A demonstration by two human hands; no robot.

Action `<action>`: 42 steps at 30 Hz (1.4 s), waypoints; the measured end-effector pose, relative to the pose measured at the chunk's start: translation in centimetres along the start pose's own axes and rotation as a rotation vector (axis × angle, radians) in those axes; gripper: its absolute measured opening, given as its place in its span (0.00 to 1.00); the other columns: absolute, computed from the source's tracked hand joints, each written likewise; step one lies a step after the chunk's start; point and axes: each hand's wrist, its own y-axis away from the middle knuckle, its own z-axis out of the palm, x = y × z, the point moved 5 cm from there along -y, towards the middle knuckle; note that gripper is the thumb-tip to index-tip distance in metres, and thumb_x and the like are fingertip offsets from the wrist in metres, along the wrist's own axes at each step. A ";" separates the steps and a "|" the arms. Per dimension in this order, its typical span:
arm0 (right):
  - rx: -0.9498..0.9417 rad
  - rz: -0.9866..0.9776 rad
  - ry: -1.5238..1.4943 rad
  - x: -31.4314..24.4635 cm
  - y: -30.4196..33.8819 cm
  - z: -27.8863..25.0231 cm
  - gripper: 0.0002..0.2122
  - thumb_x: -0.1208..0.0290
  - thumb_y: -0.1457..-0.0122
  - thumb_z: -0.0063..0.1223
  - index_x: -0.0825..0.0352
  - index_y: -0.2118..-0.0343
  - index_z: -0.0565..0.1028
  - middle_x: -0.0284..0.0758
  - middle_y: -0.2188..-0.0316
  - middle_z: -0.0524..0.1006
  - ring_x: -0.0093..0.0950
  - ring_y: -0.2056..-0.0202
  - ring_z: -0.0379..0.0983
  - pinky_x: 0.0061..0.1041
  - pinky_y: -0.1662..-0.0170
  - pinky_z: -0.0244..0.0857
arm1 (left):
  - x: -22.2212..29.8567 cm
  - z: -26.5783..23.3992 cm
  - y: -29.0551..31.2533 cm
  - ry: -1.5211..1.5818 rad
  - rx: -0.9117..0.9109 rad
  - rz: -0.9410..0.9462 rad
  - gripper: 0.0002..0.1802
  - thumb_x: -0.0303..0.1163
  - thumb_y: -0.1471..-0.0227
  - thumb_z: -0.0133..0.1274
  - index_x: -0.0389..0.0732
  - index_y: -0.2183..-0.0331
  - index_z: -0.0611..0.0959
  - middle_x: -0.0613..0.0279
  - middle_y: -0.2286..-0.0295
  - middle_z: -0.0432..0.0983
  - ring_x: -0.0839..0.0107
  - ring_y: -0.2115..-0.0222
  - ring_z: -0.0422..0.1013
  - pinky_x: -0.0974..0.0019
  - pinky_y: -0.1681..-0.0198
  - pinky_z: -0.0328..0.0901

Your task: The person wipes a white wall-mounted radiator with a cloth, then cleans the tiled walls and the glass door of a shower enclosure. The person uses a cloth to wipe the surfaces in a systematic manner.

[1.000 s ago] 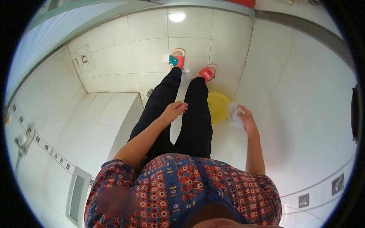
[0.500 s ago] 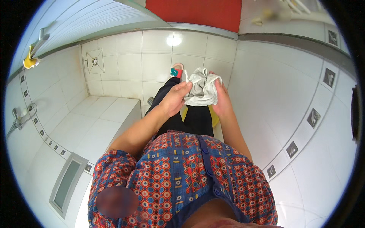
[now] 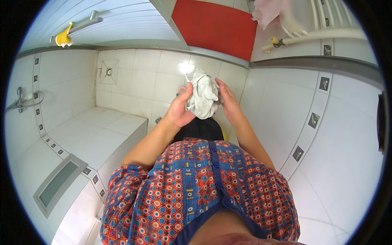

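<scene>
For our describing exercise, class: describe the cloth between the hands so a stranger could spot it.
Find the patterned shirt at bottom centre, then look above. Between the left hand and right hand is the crumpled pale grey cloth, its light folds setting it apart from the black trousers below.

On my feed I'm not seeing most fingers of the left hand (image 3: pixel 179 112); the grey cloth (image 3: pixel 203 96) is covering them. I'm not making out whether the lower fingers of the right hand (image 3: pixel 230 103) are touching it. Just beside the left thumb, a slipper (image 3: pixel 180 90) is mostly hiding. Below the right fingers, a yellow basin (image 3: pixel 224 134) is showing only a sliver. Well beyond the right fingertips, the top edge is cutting off a pink thing (image 3: pixel 271 10).
</scene>
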 end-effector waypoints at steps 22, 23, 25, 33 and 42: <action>-0.130 -0.869 0.245 -32.3 6.5 27.4 0.14 0.63 0.37 0.50 0.71 0.59 0.74 0.31 0.66 0.77 0.19 0.67 0.73 0.21 0.64 0.69 | 27.8 0.8 11.1 -1.012 0.309 0.796 0.19 0.32 0.41 0.48 0.38 0.49 0.73 0.60 0.60 0.76 0.73 0.61 0.72 0.69 0.60 0.68; -0.090 -1.152 0.389 -35.8 8.8 30.3 0.12 0.65 0.37 0.49 0.70 0.60 0.74 0.30 0.68 0.77 0.18 0.68 0.72 0.18 0.64 0.66 | 30.0 -0.1 11.0 -1.112 0.398 0.850 0.19 0.31 0.42 0.49 0.37 0.50 0.73 0.59 0.60 0.76 0.73 0.61 0.72 0.68 0.60 0.68; 0.016 -1.701 0.663 -41.2 11.0 35.9 0.10 0.71 0.39 0.50 0.72 0.59 0.73 0.34 0.65 0.76 0.22 0.64 0.71 0.21 0.60 0.64 | 34.3 -1.1 10.2 -1.379 0.465 0.989 0.18 0.29 0.44 0.51 0.35 0.52 0.74 0.55 0.58 0.75 0.68 0.60 0.72 0.65 0.60 0.69; 1.041 -2.215 1.480 -48.7 7.3 48.2 0.40 0.56 0.56 0.63 0.65 0.40 0.58 0.43 0.38 0.55 0.46 0.37 0.47 0.46 0.38 0.43 | 44.1 2.4 7.0 -2.072 0.619 1.321 0.20 0.35 0.48 0.53 0.37 0.54 0.76 0.51 0.53 0.71 0.51 0.50 0.64 0.50 0.44 0.55; 0.188 -2.385 2.029 -48.0 2.4 53.7 0.27 0.67 0.52 0.55 0.65 0.46 0.66 0.42 0.48 0.68 0.40 0.45 0.62 0.40 0.39 0.53 | 46.3 -1.6 5.7 -2.303 0.650 1.222 0.18 0.47 0.50 0.53 0.43 0.65 0.80 0.58 0.67 0.73 0.58 0.57 0.66 0.45 0.40 0.47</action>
